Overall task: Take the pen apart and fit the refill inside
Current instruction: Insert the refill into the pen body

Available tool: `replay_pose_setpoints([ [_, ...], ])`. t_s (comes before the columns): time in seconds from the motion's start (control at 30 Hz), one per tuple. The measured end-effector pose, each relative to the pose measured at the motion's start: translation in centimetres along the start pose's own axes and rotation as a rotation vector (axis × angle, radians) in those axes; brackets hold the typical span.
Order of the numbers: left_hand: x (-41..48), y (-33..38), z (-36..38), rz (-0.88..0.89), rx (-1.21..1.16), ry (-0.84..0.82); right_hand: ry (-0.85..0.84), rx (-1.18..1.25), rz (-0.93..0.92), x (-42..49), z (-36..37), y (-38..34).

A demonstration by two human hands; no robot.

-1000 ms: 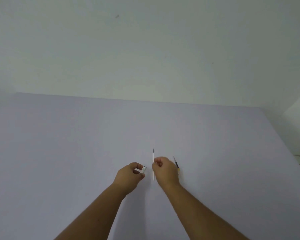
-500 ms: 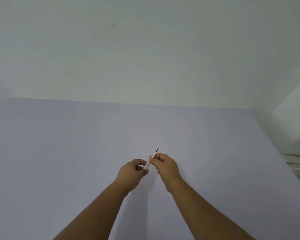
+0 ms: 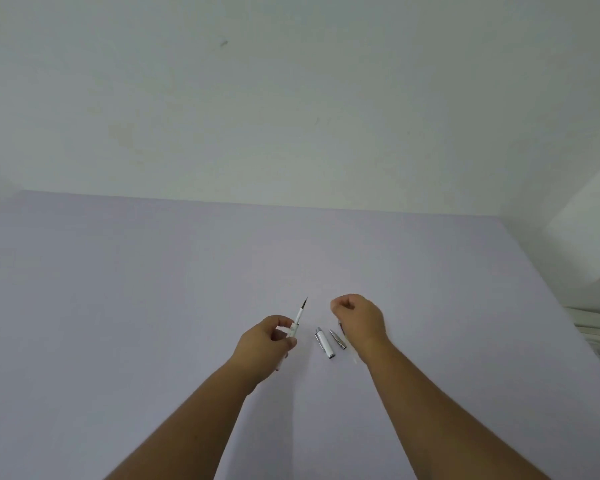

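Note:
My left hand (image 3: 264,344) grips a white pen barrel with the thin refill (image 3: 300,311) sticking out of its top, dark tip pointing up and away. On the lilac table (image 3: 153,289) between my hands lies a white pen section with silver ends (image 3: 325,342), and beside it a silver tapered tip piece (image 3: 337,338). My right hand (image 3: 359,318) hovers just right of these parts with its fingers curled shut. A thin dark piece (image 3: 341,328) shows at its edge, mostly hidden by the hand.
The lilac table runs back to a pale wall (image 3: 291,116). At the right, past the table's edge, stands a white block (image 3: 586,237) with pale ribbed objects (image 3: 596,323) below it.
My hands have come apart. The right hand let go of the refill and moved right; the left keeps the barrel with the refill. The pen parts on the table have come into view.

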State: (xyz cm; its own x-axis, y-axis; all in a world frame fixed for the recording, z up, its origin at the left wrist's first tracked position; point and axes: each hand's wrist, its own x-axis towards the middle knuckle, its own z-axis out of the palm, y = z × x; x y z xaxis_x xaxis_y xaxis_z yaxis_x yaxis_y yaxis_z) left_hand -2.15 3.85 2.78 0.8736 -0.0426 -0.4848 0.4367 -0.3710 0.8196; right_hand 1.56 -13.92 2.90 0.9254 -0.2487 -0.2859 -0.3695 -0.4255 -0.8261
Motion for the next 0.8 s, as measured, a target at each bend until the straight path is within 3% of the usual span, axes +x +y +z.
replay_pose_setpoints([
  [0.1, 0.3, -0.5, -0.2, 0.005, -0.010, -0.015, -0.068, -0.524, -0.054, 1.3, 0.0, 1.9],
  [0.17, 0.5, -0.8, -0.2, -0.004, -0.013, -0.015, -0.122, -0.742, -0.102, 1.4, 0.5, 2.7],
  [0.4, 1.1, -1.4, -0.4, -0.034, -0.010, -0.017, -0.139, -0.937, -0.118, 1.8, 2.0, 3.6],
  [0.47, 1.2, -1.4, -0.4, -0.036, -0.006, -0.020, -0.072, -0.794, -0.100, 1.8, 2.0, 3.2],
  [0.53, 1.3, -1.2, -0.3, -0.033, -0.001, -0.024, -0.001, -0.424, -0.054, 1.8, 1.7, 2.3],
  [0.67, 1.3, -0.6, -0.1, -0.019, 0.020, -0.031, -0.021, 0.279, 0.055, 1.5, 1.2, -0.5],
  [0.8, 1.1, -0.1, 0.2, -0.008, 0.058, -0.048, -0.063, 0.448, 0.039, 0.8, 1.0, -2.2],
])
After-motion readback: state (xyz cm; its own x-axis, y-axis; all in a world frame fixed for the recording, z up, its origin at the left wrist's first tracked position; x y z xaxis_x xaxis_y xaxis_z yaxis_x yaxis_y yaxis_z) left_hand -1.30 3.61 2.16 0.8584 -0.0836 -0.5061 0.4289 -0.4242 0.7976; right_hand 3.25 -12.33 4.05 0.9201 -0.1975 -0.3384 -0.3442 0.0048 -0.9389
